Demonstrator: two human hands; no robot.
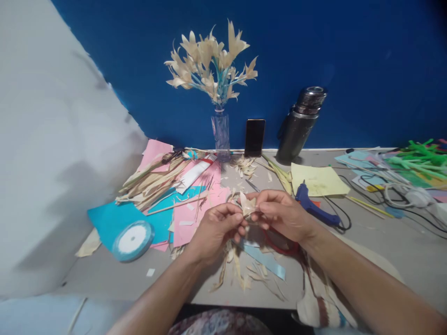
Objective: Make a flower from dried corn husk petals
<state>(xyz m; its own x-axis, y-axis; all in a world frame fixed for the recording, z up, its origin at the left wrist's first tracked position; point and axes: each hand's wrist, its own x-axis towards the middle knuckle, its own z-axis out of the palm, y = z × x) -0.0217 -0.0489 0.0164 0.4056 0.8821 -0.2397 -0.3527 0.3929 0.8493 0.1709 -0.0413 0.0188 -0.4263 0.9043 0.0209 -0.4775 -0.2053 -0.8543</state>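
A small cream flower (247,204), seemingly of dried husk, is held between my two hands above the front middle of the table. My left hand (223,228) pinches its left lower side with thumb and fingers. From the right, my right hand (281,211) grips its other edge, fingers closed. Red-handled scissors (279,244) lie under my right hand, partly hidden by it. Husk scraps (237,270) and a light blue strip (267,261) lie below my hands.
A bottle (220,135) of similar flowers stands behind, near a phone (254,137) and a flask (302,123). Left are dried husks (157,179), coloured paper (101,218) and a ribbon roll (134,239). Right are a blue glue gun (316,204), yellow paper (319,179) and cables (394,193).
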